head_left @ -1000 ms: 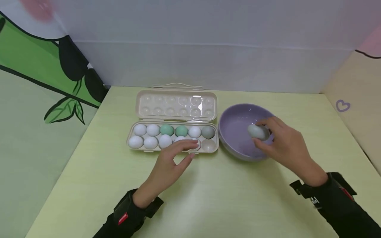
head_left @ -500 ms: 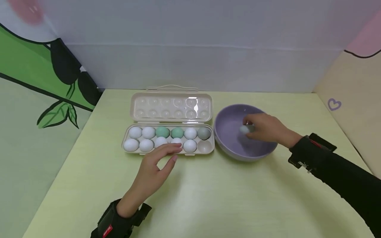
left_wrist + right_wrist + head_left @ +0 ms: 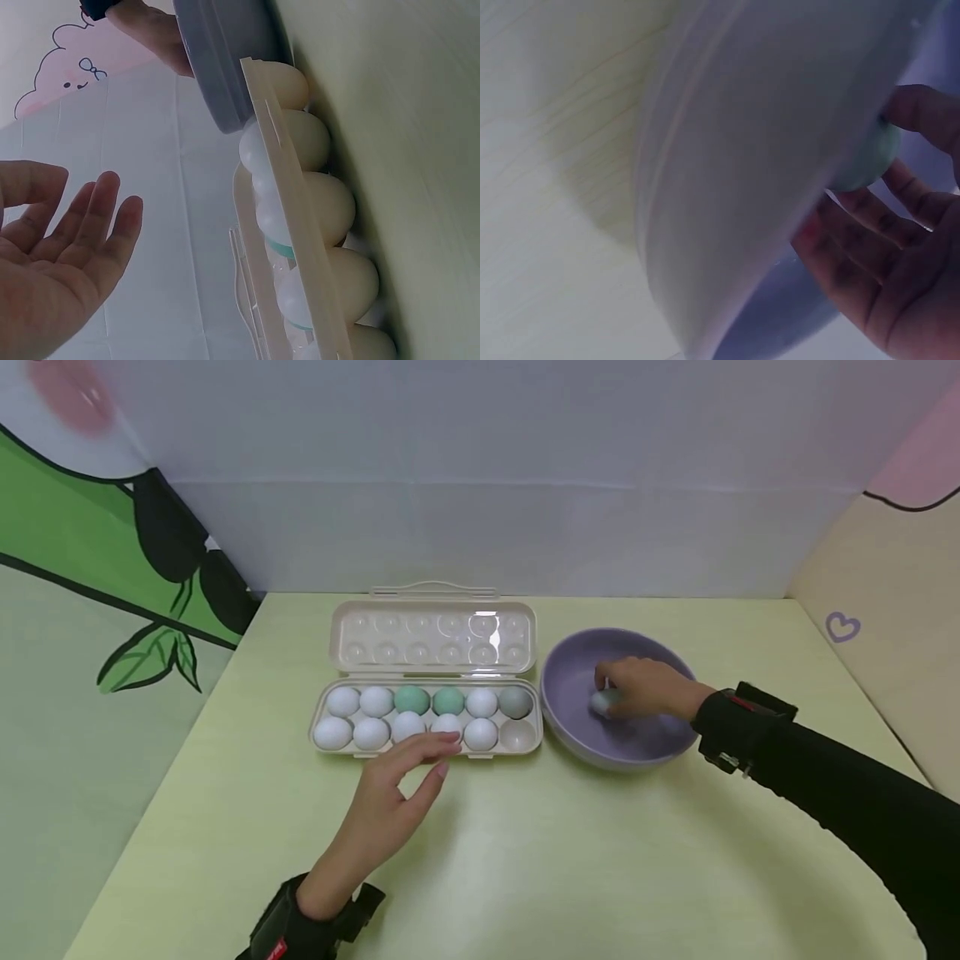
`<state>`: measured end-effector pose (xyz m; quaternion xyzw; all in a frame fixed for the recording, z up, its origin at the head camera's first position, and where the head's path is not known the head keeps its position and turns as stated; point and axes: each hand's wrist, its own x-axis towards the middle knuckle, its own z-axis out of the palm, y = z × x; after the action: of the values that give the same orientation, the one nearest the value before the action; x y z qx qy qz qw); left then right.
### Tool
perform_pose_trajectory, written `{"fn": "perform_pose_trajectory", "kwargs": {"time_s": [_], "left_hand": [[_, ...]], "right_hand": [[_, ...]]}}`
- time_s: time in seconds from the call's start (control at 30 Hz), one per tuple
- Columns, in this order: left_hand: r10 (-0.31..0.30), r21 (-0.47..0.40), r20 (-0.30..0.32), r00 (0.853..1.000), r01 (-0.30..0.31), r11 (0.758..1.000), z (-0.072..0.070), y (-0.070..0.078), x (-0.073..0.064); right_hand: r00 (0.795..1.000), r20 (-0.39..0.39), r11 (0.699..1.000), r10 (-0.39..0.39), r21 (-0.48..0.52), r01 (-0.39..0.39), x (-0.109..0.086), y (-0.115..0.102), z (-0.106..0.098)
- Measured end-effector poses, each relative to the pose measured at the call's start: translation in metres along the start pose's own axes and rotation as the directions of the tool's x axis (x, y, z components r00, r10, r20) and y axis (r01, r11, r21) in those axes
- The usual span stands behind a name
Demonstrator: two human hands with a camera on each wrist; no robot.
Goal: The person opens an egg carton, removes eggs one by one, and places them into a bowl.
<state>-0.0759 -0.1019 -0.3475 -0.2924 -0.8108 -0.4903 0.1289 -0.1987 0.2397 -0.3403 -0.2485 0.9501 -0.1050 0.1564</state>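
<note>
My right hand [image 3: 645,687] reaches down inside the purple bowl [image 3: 564,710] and holds a pale grey-green egg [image 3: 602,702] between thumb and fingers. In the right wrist view the bowl wall hides part of that egg [image 3: 871,159]. My left hand [image 3: 386,797] hovers at the near edge of the egg carton [image 3: 527,748], fingers relaxed and nothing in them. White eggs fill most cups of the carton, with two green eggs [image 3: 448,701] and a grey egg [image 3: 515,702] in the far row. The near right cup [image 3: 516,737] holds no egg.
The carton's clear lid [image 3: 433,637] lies folded back behind it. The bowl stands close against the carton's right end. A pale wall [image 3: 487,539] rises along the back edge of the light wooden table [image 3: 555,877].
My right hand has lowered the pale egg from above the bowl's right side to deep inside it, moving left. The left hand has drawn back slightly left from the carton.
</note>
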Motion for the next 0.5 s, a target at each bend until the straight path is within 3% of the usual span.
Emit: {"fn": "perform_pose_trajectory", "kwargs": {"time_s": [0.27,0.5], "left_hand": [[-0.005,0.007,0.022,1.000,0.005,1.000,-0.0011,0.0002,-0.0028],[-0.004,0.034,0.060,0.998,0.002,0.999,-0.0006,-0.0007,0.0015]], "right_hand": [[0.999,0.034,0.998,0.003,-0.065,-0.001,0.0052,0.0016,0.0026],[0.999,0.038,0.998,0.023,-0.056,-0.021,0.0063,0.0027,0.0050]]}}
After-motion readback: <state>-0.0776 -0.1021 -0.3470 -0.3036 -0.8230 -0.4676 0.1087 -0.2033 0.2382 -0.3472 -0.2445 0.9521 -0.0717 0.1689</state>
